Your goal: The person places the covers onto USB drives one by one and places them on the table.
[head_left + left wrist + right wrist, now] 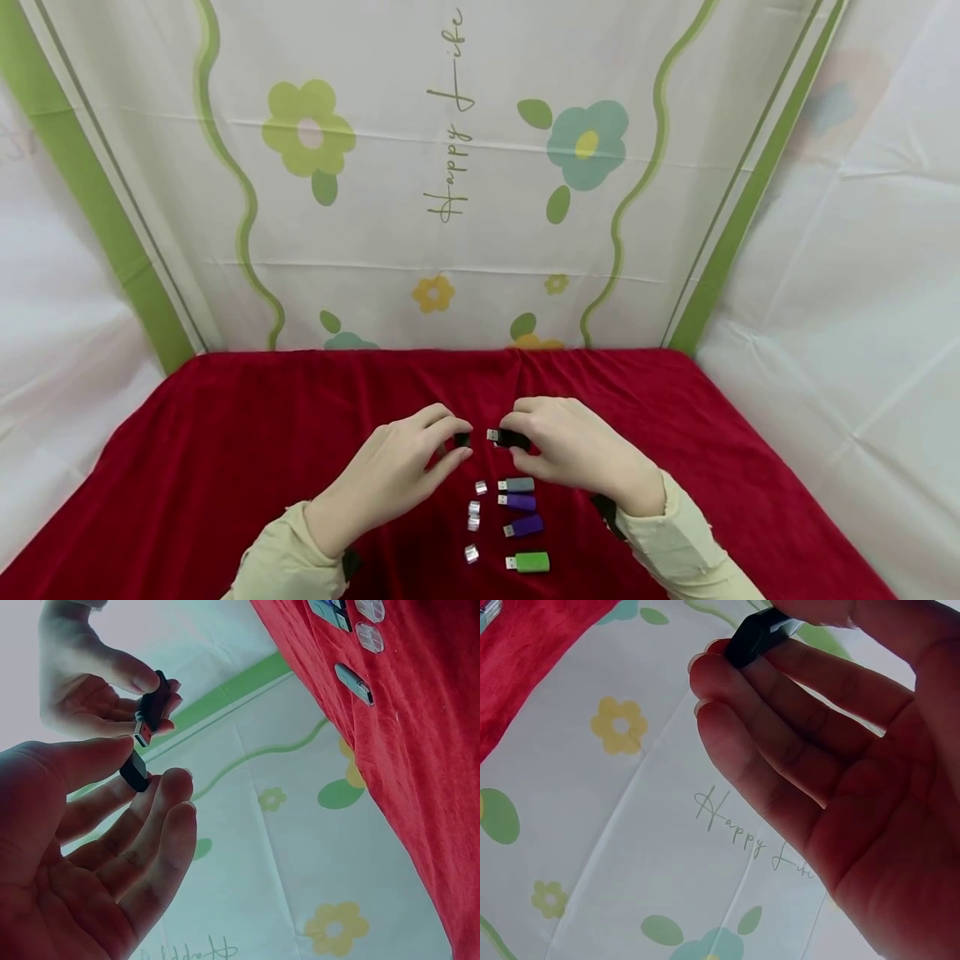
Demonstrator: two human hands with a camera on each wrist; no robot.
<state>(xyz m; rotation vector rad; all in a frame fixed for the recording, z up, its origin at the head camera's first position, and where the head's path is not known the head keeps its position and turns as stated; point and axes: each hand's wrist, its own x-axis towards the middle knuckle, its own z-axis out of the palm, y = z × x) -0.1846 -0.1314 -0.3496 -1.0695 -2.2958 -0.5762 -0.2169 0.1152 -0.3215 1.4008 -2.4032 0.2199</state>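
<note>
My left hand (405, 458) pinches a small black cap (134, 772) between thumb and fingertips. Facing it, my right hand (577, 446) grips a black USB flash drive (154, 703), its bare metal plug pointing at the cap. A narrow gap separates plug and cap in the head view. In the right wrist view, the black drive (757, 636) lies between thumb and fingertips, its plug out of sight. On the cloth nearer the body lie a grey USB drive (521, 484), two purple USB drives (519, 502) and a green USB drive (532, 562), their plugs facing left.
Several small clear caps (472, 553) lie in a rough column left of the drives. Red cloth (247, 467) covers the table. A white printed curtain (480, 242) rises behind the far edge, with white fabric (847, 358) at both sides.
</note>
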